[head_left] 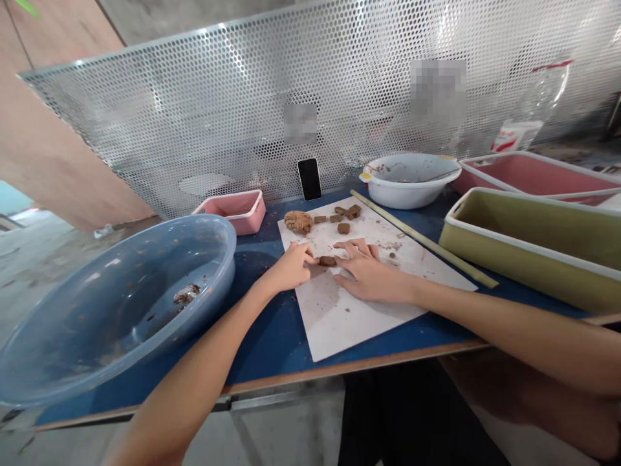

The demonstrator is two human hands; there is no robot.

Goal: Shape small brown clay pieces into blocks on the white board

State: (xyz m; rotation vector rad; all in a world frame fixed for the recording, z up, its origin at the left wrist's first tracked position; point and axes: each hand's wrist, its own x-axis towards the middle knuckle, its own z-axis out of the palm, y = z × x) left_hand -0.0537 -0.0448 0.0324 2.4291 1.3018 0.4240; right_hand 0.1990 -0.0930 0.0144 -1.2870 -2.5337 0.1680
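A small brown block of clay (327,261) lies on a white board (330,330), between my two hands. My left hand (290,266) is closed, its curled fingertips against the block's left end. Over the board, my right hand (363,272) has its fingers spread, with one fingertip touching the block's right end. Behind the hands sit a larger rough lump of clay (298,221) and several small clay blocks (344,228). Another brown bit beside my right fingers is partly hidden. Crumbs dot the board.
A big blue basin (116,259) stands left, a small pink tub (247,213) behind it. A phone (309,179) leans against the perforated metal screen (204,116). Rightward are a bamboo strip (427,241), a white basin (402,194), a green planter (514,249) and a bottle (526,116).
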